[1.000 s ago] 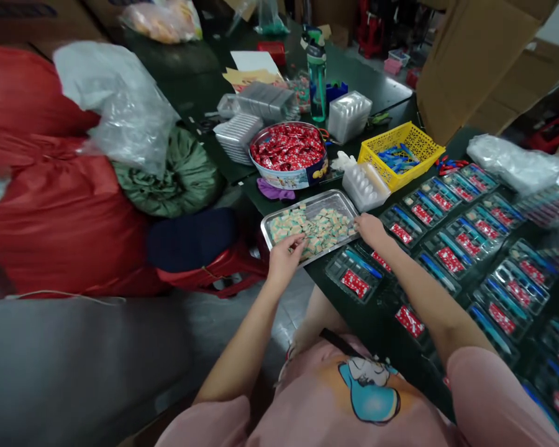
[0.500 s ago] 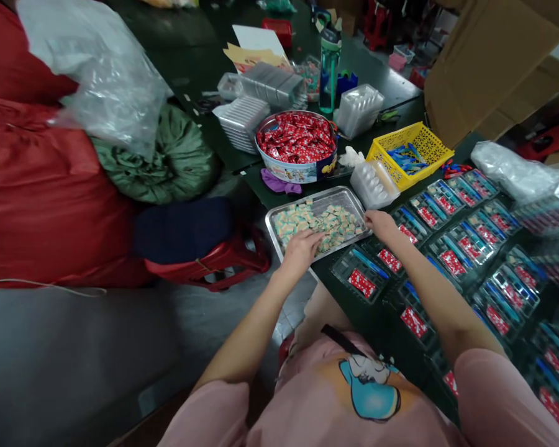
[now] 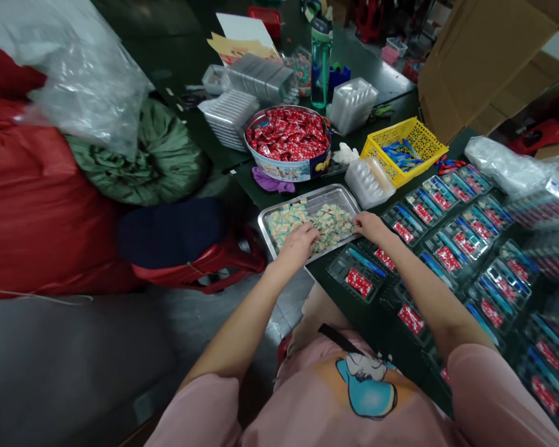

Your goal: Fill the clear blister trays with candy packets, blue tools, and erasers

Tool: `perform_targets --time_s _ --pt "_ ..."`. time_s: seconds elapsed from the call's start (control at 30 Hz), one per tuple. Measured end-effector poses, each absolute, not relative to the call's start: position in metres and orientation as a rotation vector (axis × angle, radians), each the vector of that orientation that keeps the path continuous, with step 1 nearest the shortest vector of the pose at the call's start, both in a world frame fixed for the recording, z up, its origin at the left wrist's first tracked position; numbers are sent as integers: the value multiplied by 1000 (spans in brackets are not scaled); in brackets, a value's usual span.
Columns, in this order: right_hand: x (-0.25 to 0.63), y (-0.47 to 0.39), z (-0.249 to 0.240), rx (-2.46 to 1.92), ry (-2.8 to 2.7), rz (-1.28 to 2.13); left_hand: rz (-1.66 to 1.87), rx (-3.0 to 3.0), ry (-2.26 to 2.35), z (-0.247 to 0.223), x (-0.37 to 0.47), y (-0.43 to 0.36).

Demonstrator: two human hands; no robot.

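Note:
A metal tray (image 3: 262,222) lies at the table's edge, bearing many small pale and teal pieces (image 3: 330,220). Over the near left part of the tray is my left hand (image 3: 302,242), its fingers curled down among the pieces; what they hold, if anything, is hidden. My right hand (image 3: 369,225) is at the tray's right rim, fingertips pinched together on something too small to make out. Just right of the tray, clear plastic packs (image 3: 358,282) with red dotted packets and blue tools lie in rows.
Behind the tray stand a round tin (image 3: 286,171) of red packets, a yellow basket (image 3: 403,127) of blue tools, a stack of clear trays (image 3: 368,183) and a green bottle (image 3: 321,62). To the left is a red stool (image 3: 200,267) with a dark cushion.
The view has shifted slightly. My right hand has moved a little inward over the tray's right rim. The fingers of my left hand are more curled into the pieces.

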State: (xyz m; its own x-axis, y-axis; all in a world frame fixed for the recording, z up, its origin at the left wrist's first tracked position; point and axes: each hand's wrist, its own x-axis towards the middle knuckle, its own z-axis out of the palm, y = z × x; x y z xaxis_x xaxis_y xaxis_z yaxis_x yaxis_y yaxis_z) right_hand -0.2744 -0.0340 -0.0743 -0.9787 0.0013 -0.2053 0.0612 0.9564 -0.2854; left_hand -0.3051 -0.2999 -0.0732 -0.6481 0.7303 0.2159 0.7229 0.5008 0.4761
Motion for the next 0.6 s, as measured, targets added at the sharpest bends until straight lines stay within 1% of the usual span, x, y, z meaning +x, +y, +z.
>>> perform_targets --time_s 0.1,0.23,0.33,0.47,0.6 --pt "-270 -30 -71 -41 2930 -504 1058 1162 2644 -72 -308 -307" --pt "-263 -24 -66 -54 2961 -757 1349 898 2534 -65 -313 -322" --pt "-263 -23 -62 -135 2912 -916 1469 774 2394 -62 -315 -332" --pt "-273 -27 -64 -325 2834 -896 1517 722 2304 -61 -313 -335" --pt "-281 -27 -73 -394 2825 -814 1596 668 2277 -58 -307 -331"
